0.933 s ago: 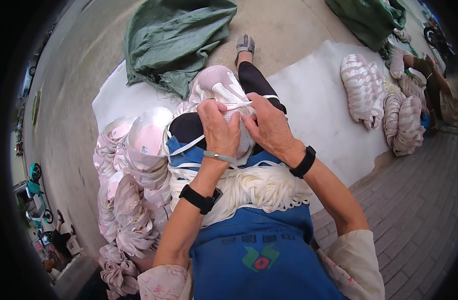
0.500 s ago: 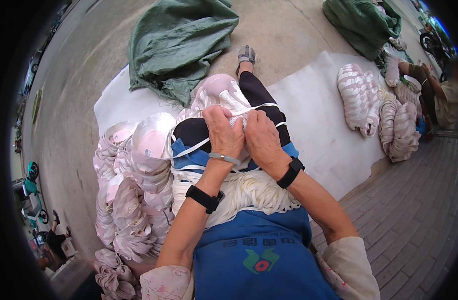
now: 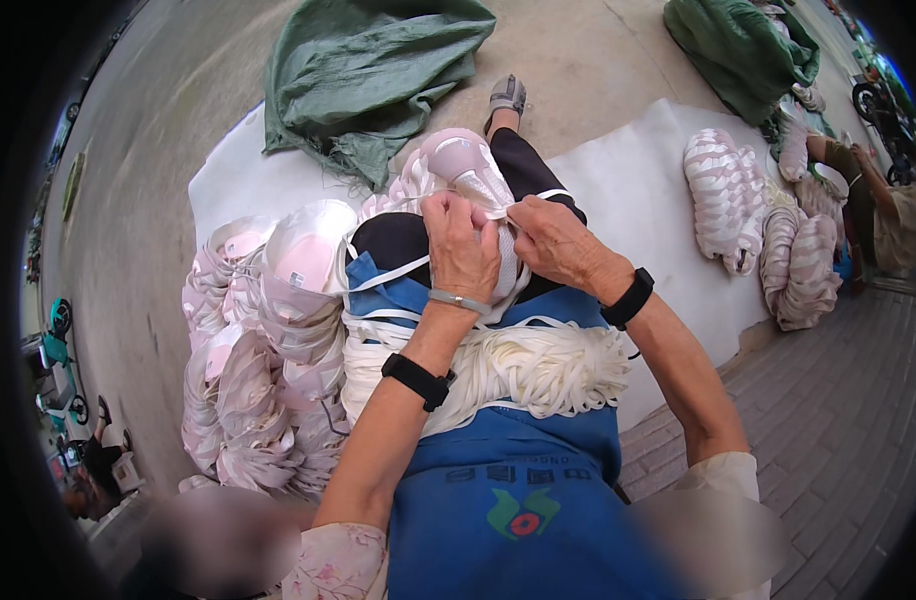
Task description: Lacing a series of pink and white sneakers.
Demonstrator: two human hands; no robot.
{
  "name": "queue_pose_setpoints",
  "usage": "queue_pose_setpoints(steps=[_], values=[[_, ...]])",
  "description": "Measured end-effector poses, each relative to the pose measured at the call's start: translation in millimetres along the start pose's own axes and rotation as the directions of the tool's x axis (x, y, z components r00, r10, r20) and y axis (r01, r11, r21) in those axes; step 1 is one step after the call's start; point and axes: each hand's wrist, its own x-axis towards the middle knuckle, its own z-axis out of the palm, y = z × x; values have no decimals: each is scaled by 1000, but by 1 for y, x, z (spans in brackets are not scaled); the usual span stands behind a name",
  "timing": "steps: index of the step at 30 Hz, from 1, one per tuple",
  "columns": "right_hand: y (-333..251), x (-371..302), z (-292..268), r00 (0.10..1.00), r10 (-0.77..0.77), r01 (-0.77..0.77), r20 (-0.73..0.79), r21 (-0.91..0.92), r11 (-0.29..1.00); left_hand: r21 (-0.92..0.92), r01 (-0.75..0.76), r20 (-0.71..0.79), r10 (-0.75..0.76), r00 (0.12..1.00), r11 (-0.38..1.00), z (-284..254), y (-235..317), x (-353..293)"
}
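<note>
A pink and white shoe upper lies between my knees, its toe pointing away from me. My left hand is bent over its near part, fingers curled together on a white shoelace. Just to the right, my right hand pinches the lace at the upper's opening, thumb and forefinger pressed together. The exact threading under the fingers is hidden. A thick bundle of cream-white laces rests across my lap on a blue apron. Loose lace strands cross both of my dark trouser legs.
Stacked pink and white uppers stand close on my left. A green woven sack lies ahead, over a white sheet. More uppers, another green sack and a seated person are at the right.
My right hand has moved right, away from the left hand, and its forearm has swung outward. The left hand has shifted slightly right. The whole view has tilted a little.
</note>
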Motion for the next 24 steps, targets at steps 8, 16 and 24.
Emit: queue_pose_setpoints(steps=[8,16,24], values=[[-17,-6,3,988,68,-58,-136,77,995,-45,24,51,-22,998,999,-14,2,-5],[-39,-12,4,985,87,-94,-152,-45,995,-29,-9,100,11,995,1000,-25,9,-12],[-43,-12,-5,939,27,-55,-343,-72,996,-97,97,164,-80,983,991,-45,-1,0]])
